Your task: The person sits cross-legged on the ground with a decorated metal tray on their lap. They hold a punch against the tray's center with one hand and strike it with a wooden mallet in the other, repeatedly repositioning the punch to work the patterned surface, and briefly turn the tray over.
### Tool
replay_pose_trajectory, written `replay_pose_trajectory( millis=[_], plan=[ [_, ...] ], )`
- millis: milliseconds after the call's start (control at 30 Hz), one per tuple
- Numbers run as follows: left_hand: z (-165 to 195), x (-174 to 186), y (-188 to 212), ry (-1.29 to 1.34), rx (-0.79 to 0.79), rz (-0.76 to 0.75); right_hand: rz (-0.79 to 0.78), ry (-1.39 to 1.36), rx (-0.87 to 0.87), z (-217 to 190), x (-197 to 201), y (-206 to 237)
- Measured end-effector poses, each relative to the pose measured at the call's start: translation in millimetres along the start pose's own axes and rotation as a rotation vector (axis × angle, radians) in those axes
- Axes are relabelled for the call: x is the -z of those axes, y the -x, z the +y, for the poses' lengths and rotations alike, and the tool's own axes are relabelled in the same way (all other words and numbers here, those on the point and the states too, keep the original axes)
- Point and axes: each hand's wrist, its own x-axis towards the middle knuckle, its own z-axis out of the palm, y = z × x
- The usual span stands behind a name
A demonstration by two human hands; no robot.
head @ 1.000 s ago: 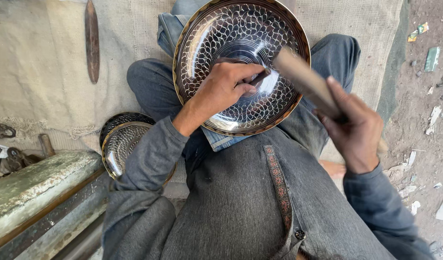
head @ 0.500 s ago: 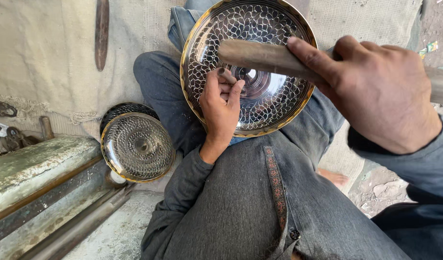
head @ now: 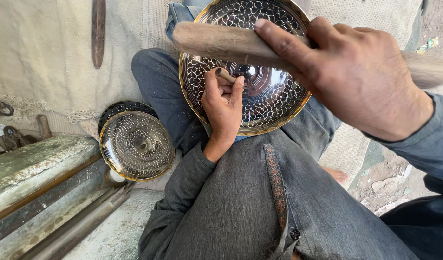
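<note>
A large round metal plate point(head: 274, 103) with an engraved scale pattern and a gold rim rests on my lap. My left hand point(head: 223, 103) lies on the plate and grips a small punch tool point(head: 225, 74) whose tip points at the plate's surface left of its centre. My right hand point(head: 361, 77) is raised close to the camera, above the plate, shut around a thick wooden mallet point(head: 216, 41) held crosswise. The mallet hides part of the plate's upper half.
Two smaller engraved plates point(head: 136, 144) are stacked on the ground left of my knee. A heavy worn metal beam point(head: 38, 163) lies at the lower left. A long dark tool point(head: 98, 29) lies on the burlap cloth point(head: 33, 58). Bare dirt with litter is at the right.
My right hand swung the mallet up from the right of the plate to above it, close to the camera. My left hand shifted on the plate, and the punch now shows.
</note>
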Motion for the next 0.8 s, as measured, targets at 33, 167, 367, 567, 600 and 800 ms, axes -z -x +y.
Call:
replay_pose_trajectory(
  millis=[33,167,367,567,600,800],
  plan=[
    [-1,0,-1,-0.004,-0.003,-0.002,0.023,0.107,0.021,-1,3,-1],
    [0,1,-4,-0.025,0.006,-0.014,0.067,0.173,0.074,-1,16,-10],
    [3,3,-6,-0.059,0.019,-0.027,-0.006,0.281,0.021,-1,32,-14],
    [0,3,-14,-0.091,0.004,-0.097,-0.147,0.217,-0.028,4,22,1],
    [0,3,-17,-0.115,-0.001,-0.114,-0.110,0.130,-0.069,5,18,0],
    [-4,7,-31,-0.111,-0.018,-0.262,-0.054,-0.083,-0.219,4,10,21]
  ],
)
